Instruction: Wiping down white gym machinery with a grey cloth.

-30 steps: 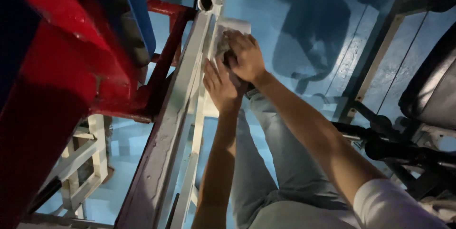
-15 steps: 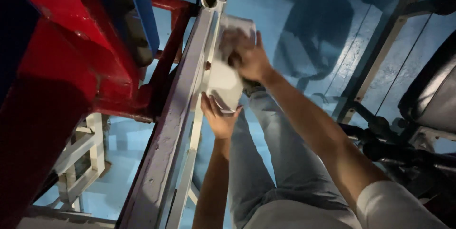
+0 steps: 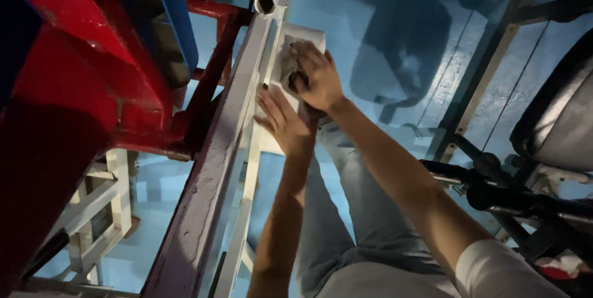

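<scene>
My right hand (image 3: 316, 77) presses a crumpled grey rag (image 3: 285, 63) against a flat white plate (image 3: 302, 33) fixed beside a long painted metal beam (image 3: 222, 143). My left hand (image 3: 283, 124) lies flat, fingers spread, on the lower part of that white plate, just under the right hand. Most of the plate is hidden beneath both hands. My legs in blue jeans (image 3: 333, 211) show below.
A large red and blue machine body (image 3: 80, 69) fills the left side. An open tube end (image 3: 265, 3) tops the beam. White frame bars (image 3: 102, 211) stand lower left. A dark padded seat (image 3: 559, 119) and black mechanism (image 3: 513, 196) sit at right, over a blue floor (image 3: 395, 69).
My left hand slid down off the plate half a second ago and has come back up flat onto it. The right hand kept rubbing the rag on the plate's upper part.
</scene>
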